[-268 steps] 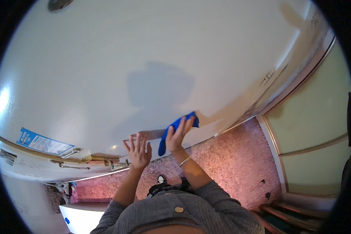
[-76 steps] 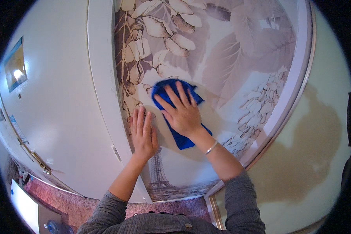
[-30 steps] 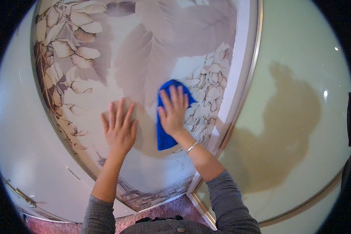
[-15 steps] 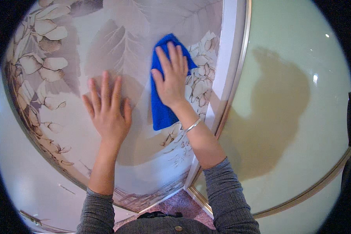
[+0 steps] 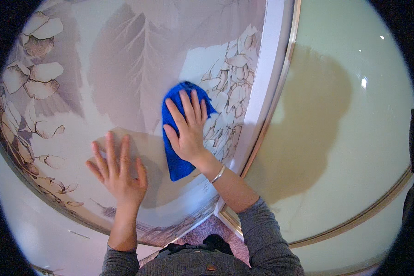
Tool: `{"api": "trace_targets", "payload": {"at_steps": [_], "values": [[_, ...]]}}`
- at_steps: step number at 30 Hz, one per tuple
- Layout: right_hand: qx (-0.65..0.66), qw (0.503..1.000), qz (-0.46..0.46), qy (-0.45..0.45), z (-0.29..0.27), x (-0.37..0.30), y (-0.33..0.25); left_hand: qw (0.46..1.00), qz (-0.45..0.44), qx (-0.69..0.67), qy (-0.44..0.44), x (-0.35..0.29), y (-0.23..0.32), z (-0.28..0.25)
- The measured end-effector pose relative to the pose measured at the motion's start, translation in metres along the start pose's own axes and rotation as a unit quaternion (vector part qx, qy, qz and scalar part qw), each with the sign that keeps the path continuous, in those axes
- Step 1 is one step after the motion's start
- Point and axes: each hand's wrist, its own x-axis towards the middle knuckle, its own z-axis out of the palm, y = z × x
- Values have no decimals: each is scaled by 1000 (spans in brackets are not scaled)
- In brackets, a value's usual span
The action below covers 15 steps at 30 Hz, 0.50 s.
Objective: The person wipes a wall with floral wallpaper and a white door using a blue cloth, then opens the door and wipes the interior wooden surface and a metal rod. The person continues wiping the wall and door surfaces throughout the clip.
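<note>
From where I stand, the blue cloth [image 5: 175, 162] lies against the printed wall [image 5: 124, 87], directly under the right hand [image 5: 188, 134]. That hand is laid flat over it, fingers fanned a little and thumb held apart; it pins the cloth with its flat and pinches nothing that I can see. The cloth's long axis runs nearly up and down, leaning slightly, with its rounded end just above the fingertips, a pointed corner out to the right and a tail hanging below the thumb.

The left hand [image 5: 121, 177] is the farther one, lower and off to the left, so the cloth lies up and to the right of it. Its fingers are spread wide, the back of the hand toward me, and it holds nothing; whether the palm touches the wall I cannot tell. Only pale, shaded wall lies between that hand and the cloth.

To the right, past the printed blossoms [image 5: 239, 73], the white trim [image 5: 261, 87] stands up as an edge near the cloth, with nothing loose in between. Beyond it is the green panel [image 5: 372, 129], bearing a big dark shadow [image 5: 315, 119]. A silver bracelet [image 5: 219, 174] circles the right wrist, and a patch of pink carpet [image 5: 206, 229] shows low down.
</note>
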Motion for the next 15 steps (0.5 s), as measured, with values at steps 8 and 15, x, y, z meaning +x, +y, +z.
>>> {"api": "trace_targets", "payload": {"at_steps": [8,15], "values": [[-26,996,-77,26,-24,95,39,995,-23,58,75,39,-5,-6],[-53,993,41,94,-68,95,162,997,-34,23,60,47,52,34]]}}
